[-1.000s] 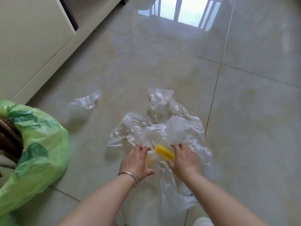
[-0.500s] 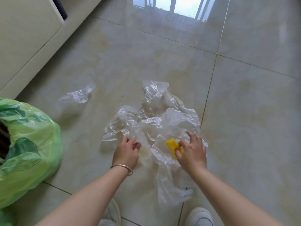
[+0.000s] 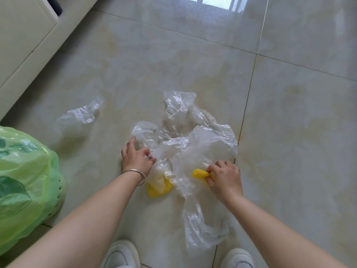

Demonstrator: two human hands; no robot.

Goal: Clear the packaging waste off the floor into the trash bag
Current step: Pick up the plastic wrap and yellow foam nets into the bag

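Head view, step: gathering the clear plastic sheet (image 3: 193,144) on the tiled floor (image 3: 289,132).
Left hand (image 3: 136,159): fingers curled into the sheet's near-left edge.
Right hand (image 3: 225,176): pinches a yellow piece (image 3: 199,174) at the sheet's near-right.
Next move: likely bunch everything, then carry left to the green trash bag (image 3: 25,180).
Around: a smaller plastic scrap (image 3: 85,113) lies apart; a yellow ribbed item (image 3: 158,187) sits under the sheet and may snag; white shoes (image 3: 121,254) stand below.

A home interior, seen from above: glossy beige floor tiles (image 3: 193,60) reflecting a bright window, a cream cabinet (image 3: 25,35) along the wall, and a bin lined with a green trash bag (image 3: 25,180).
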